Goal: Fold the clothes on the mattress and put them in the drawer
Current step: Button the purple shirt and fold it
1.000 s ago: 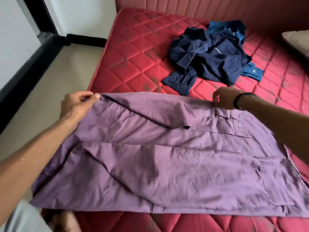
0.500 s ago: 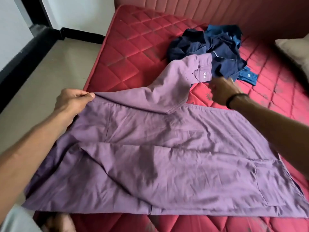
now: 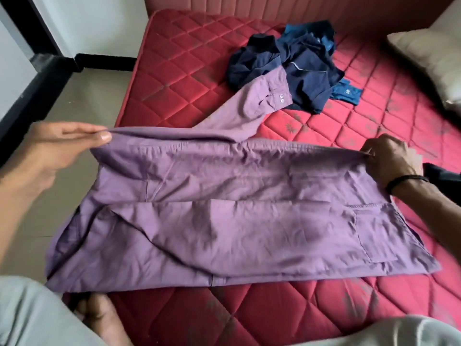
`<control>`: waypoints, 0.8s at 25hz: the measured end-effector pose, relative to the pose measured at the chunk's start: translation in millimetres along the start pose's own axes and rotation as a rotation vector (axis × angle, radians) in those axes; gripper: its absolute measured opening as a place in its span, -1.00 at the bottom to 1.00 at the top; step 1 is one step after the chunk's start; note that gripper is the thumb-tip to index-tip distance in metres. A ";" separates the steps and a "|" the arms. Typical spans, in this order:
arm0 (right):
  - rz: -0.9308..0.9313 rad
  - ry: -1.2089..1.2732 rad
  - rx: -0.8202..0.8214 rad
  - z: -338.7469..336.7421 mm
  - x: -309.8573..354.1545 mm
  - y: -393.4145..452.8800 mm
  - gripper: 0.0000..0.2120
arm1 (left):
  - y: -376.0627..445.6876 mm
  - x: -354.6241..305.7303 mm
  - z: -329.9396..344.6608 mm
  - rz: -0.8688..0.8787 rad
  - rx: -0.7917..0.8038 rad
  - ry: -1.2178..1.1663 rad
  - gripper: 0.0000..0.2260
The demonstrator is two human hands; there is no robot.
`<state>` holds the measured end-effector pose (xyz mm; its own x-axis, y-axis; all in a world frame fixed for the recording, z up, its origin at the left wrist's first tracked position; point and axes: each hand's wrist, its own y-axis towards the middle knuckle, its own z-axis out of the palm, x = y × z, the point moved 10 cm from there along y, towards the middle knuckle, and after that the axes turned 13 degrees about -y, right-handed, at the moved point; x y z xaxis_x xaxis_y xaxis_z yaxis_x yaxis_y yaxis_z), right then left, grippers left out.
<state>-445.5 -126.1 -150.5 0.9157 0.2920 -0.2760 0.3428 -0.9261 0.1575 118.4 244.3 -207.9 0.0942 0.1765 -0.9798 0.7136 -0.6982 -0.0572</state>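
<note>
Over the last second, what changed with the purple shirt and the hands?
The sleeve was flipped off the purple shirt, away from the person; its cuff now lies by the navy clothes. The right hand let the sleeve go and now pinches the shirt's far edge further right. The left hand kept its pinch; the navy clothes stayed.

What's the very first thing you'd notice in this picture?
The big purple cotton shirt spread across the near part of the quilted red mattress, pinched at its far edge by the left hand and the right hand. Behind it lies a crumpled pile of dark blue clothes.
</note>
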 end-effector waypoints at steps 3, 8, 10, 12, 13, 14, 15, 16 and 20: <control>0.060 0.038 0.010 3.9 -36.9 -79.1 -0.85 | -55.1 30.9 -10.2 -0.172 0.113 0.061 -0.44; 0.075 0.102 -0.001 27.8 -58.0 -163.8 -0.85 | -118.2 15.9 -7.1 -0.052 0.086 0.065 -0.83; 0.139 0.199 -0.052 17.4 -67.0 -172.7 -0.87 | -135.4 -3.8 -8.0 0.029 0.065 0.050 -0.69; 0.184 0.251 -0.044 13.6 -72.8 -179.8 -0.83 | -149.3 -9.0 -9.1 0.039 0.046 0.021 -0.73; 0.188 0.260 -0.014 16.0 -73.9 -183.4 -0.82 | -152.4 -8.9 -9.2 0.053 0.033 0.021 -0.82; 0.183 0.265 0.030 19.7 -73.3 -186.9 -0.81 | -154.2 -9.1 -11.0 0.069 -0.001 0.045 -0.90; 0.173 0.263 0.083 26.1 -72.5 -190.2 -0.80 | -156.5 -13.2 -11.1 0.091 -0.021 0.095 -0.93; 0.165 0.248 0.147 34.0 -71.5 -191.7 -0.79 | -156.6 -15.1 -11.0 0.091 -0.022 0.108 -0.92; 0.169 0.203 0.310 47.7 -69.0 -197.3 -0.72 | -156.9 6.6 3.0 -0.098 0.051 0.245 -0.64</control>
<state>-586.3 25.1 -207.7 0.9871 0.1422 -0.0732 0.1331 -0.9841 -0.1173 5.0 352.9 -205.9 0.1958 0.4032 -0.8939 0.6925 -0.7023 -0.1651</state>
